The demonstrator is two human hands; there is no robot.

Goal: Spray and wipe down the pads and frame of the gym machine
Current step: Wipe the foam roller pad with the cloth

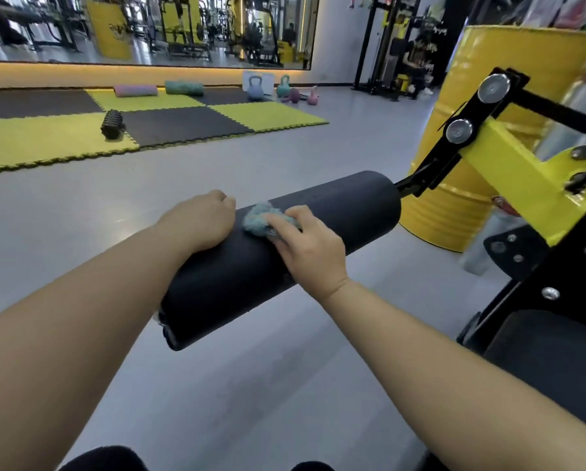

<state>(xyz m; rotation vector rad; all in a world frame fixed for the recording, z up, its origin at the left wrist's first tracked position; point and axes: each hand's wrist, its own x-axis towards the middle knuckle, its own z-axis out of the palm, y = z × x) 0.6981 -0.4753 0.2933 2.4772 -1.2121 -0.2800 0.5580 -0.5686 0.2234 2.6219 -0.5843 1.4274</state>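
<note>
A black cylindrical roller pad (335, 212) sticks out to the left from the yellow and black machine frame (508, 171). My left hand (199, 222) rests over the top of the pad near its middle, with its fingers curled round the far side. My right hand (305, 243) presses a crumpled teal cloth (257, 220) onto the pad just right of the left hand, its fingers lying on the cloth. A second black pad (549, 348) sits low at the right. No spray bottle is in view.
A yellow drum (454, 205) stands behind the frame. Grey floor spreads to the left. Yellow and black floor mats (149, 127) hold a black foam roller (113, 125), and kettlebells (255, 88) sit by the mirrored wall.
</note>
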